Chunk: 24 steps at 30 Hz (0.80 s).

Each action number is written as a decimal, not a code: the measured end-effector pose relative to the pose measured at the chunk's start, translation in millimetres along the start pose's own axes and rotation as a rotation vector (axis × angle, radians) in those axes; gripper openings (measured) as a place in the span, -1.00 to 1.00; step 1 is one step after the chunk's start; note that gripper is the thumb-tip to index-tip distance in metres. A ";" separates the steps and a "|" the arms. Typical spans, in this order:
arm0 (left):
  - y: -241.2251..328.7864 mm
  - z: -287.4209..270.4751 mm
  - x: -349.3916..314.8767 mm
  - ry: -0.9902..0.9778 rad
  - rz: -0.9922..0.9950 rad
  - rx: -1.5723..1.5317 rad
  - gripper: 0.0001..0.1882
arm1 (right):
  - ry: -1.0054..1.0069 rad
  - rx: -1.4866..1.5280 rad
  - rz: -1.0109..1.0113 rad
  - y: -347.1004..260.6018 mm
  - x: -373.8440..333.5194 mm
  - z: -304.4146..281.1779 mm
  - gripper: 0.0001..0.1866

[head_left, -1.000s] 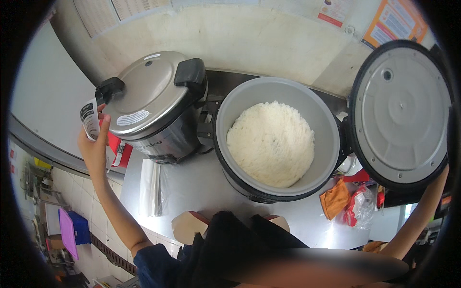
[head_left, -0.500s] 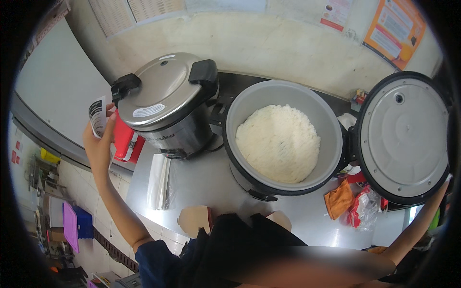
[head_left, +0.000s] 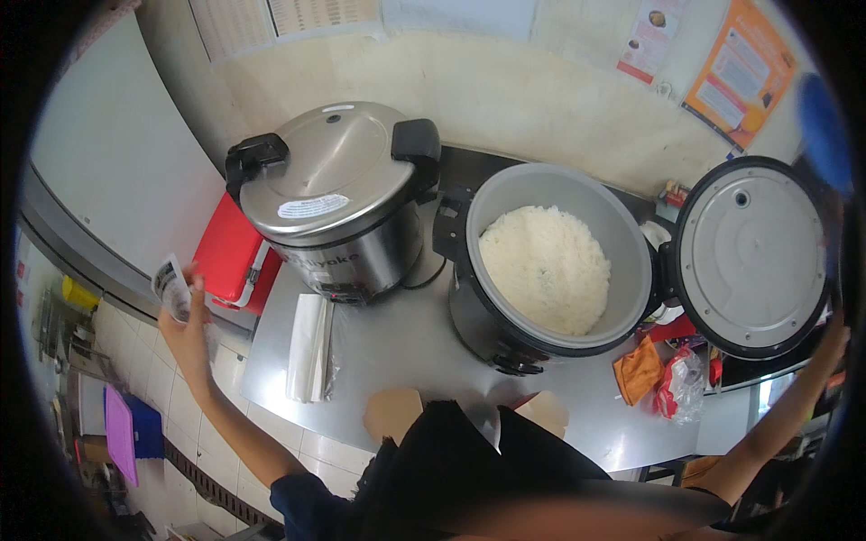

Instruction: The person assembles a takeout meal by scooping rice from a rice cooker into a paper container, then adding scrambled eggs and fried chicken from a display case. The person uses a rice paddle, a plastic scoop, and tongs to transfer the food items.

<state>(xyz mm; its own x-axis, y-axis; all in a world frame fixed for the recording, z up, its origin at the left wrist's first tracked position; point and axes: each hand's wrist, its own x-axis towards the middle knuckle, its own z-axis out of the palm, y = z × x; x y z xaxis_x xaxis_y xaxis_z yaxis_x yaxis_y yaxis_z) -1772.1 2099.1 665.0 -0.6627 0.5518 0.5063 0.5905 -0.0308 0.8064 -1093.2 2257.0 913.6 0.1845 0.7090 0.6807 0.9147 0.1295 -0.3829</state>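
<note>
We'd flag a drop first: the left grip (head_left: 187,335) is clamped on a curled, printed white paper (head_left: 170,287), out past the left edge of the worktop (head_left: 388,347), so loosening fingers could lose it to the floor (head_left: 171,397). The paper sits between thumb and fingers, its top sticking up. The right grip (head_left: 837,335) is near the open lid (head_left: 753,257)'s lower rim; we can't tell whether it's holding anything. A bump there could swing the lid toward the uncovered rice (head_left: 546,261).
</note>
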 end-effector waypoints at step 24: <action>-33.4 223.5 -177.2 -1.407 -0.397 -0.564 -0.41 | -0.782 -0.760 -0.955 -14.7 -129.7 447.6 -0.76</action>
<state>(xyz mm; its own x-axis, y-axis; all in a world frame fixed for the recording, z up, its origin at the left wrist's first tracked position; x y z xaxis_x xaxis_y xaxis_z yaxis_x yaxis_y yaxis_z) -1571.5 2188.6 480.1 0.4080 0.8952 -0.1795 0.0337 0.1818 0.9828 -1291.5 2473.4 551.4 -0.6058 0.7862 -0.1219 0.5859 0.5445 0.6002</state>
